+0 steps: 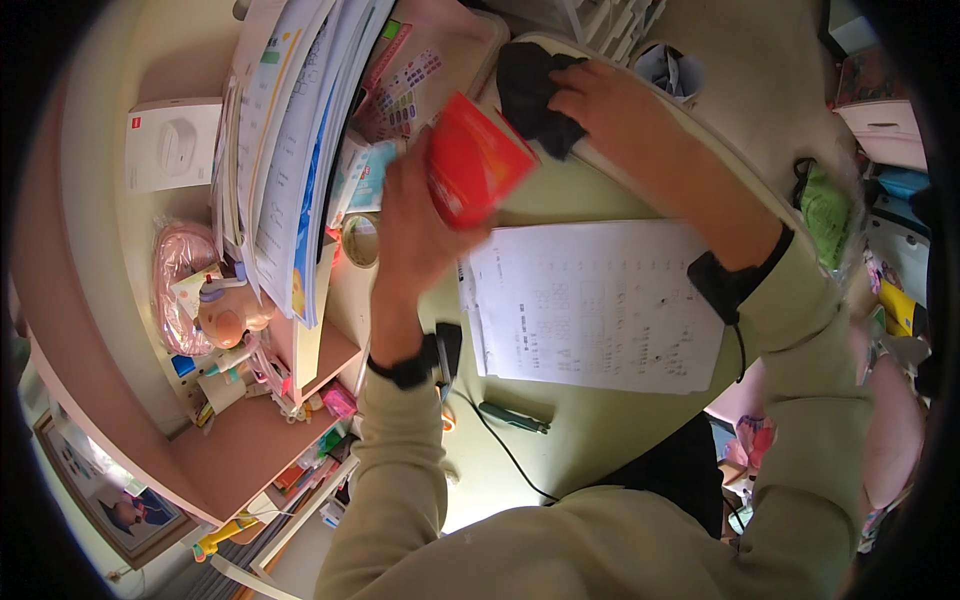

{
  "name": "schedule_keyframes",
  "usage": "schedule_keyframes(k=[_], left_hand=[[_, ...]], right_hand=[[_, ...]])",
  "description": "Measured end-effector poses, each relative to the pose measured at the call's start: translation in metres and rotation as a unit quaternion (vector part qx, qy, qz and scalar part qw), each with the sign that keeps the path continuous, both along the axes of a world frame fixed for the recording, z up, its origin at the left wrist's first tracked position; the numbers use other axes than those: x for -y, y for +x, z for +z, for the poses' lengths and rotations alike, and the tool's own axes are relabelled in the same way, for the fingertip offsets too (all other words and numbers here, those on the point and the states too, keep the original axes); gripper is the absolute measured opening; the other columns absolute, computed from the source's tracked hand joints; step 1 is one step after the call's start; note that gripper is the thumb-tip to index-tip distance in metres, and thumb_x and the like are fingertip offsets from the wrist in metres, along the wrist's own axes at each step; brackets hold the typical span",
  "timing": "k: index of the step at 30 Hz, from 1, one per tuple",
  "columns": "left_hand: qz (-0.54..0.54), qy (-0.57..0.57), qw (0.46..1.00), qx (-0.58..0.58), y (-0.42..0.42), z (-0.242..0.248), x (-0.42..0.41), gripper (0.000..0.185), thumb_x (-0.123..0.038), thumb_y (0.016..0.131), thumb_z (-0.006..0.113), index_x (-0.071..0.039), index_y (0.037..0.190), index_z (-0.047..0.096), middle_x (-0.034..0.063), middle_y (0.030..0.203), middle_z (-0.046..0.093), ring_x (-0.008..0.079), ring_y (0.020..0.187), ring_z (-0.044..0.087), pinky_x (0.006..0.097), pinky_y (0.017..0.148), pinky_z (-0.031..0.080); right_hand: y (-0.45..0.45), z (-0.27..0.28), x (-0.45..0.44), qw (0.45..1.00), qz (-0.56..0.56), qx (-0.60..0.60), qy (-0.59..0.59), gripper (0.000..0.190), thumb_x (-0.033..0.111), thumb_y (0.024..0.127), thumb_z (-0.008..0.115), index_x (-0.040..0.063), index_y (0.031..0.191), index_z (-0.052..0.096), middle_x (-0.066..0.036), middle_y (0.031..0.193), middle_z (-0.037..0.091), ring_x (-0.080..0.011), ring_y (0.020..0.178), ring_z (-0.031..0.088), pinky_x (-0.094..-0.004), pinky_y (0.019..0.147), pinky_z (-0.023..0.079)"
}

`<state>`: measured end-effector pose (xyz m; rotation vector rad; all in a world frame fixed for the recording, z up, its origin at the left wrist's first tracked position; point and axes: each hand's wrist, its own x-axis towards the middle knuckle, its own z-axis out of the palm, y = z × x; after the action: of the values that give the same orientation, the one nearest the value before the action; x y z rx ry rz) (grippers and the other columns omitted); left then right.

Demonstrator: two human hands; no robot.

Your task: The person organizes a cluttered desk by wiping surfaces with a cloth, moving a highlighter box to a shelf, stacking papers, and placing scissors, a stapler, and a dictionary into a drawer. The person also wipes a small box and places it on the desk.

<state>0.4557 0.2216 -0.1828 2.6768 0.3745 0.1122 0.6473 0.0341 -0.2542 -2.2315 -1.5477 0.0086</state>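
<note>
My left hand [416,236] is closed around a red packet or small box [480,161], tilted above the desk and slightly blurred. My right hand [604,105] grips a dark, crumpled cloth [529,90], pressed on the pale rim at the desk's far side. Below both hands, printed sheets [592,300] lie flat on the light green desktop [517,465]. Beside my left hand are a roll of tape [361,240] and a blue-and-white soft pack [373,176]. Each wrist wears a black band with a small device.
A tall stack of papers and books [292,150] stands at the left, by a white box [174,142] on a pink shelf unit [232,469]. A dark green pen [514,418] and a black cable [502,450] lie nearer me. Sticker sheets [405,90] rest behind the red packet.
</note>
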Motion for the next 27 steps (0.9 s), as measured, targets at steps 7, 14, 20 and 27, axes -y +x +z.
schedule_keyframes(k=[7,14,20,27], left_hand=[[-0.087,0.027,0.993,-0.077,-0.059,0.002,0.058,0.100,-0.030,0.058,0.086,-0.005,0.142,0.037,0.0216,0.130,0.041,0.0423,0.120,0.040,0.0514,0.105,0.034],[-0.024,0.099,0.995,-0.006,-0.029,0.014,-0.005,0.059,-0.024,0.083,0.071,-0.003,0.133,0.050,0.0212,0.132,0.051,0.0390,0.126,0.045,0.0486,0.108,0.034],[-0.008,0.172,0.984,0.039,0.051,-0.018,-0.090,0.047,-0.012,0.088,0.057,-0.002,0.134,0.048,0.0225,0.125,0.056,0.0417,0.116,0.054,0.0459,0.099,0.044],[0.125,0.296,0.944,-0.078,0.104,-0.055,-0.105,0.035,-0.013,0.089,0.056,-0.009,0.124,0.054,0.0182,0.118,0.060,0.0372,0.112,0.057,0.0521,0.091,0.047]], right_hand=[[0.018,0.040,-0.051,0.979,0.012,-0.106,0.176,0.035,0.009,0.077,0.066,0.012,0.111,0.063,-0.015,0.104,0.063,-0.0378,0.094,0.062,-0.0441,0.085,0.051],[-0.014,0.034,-0.134,0.990,0.024,0.006,-0.140,0.031,0.004,0.073,0.067,0.007,0.104,0.068,-0.012,0.116,0.061,-0.0298,0.110,0.057,-0.0416,0.089,0.051],[0.013,0.039,-0.066,0.993,0.042,-0.107,-0.030,0.016,0.013,0.075,0.065,0.007,0.089,0.071,-0.010,0.102,0.068,-0.0297,0.097,0.065,-0.0394,0.080,0.055],[0.015,0.025,-0.030,0.998,-0.014,0.037,-0.040,0.018,0.013,0.074,0.065,0.007,0.089,0.070,-0.007,0.104,0.064,-0.0271,0.101,0.061,-0.0381,0.079,0.054]])
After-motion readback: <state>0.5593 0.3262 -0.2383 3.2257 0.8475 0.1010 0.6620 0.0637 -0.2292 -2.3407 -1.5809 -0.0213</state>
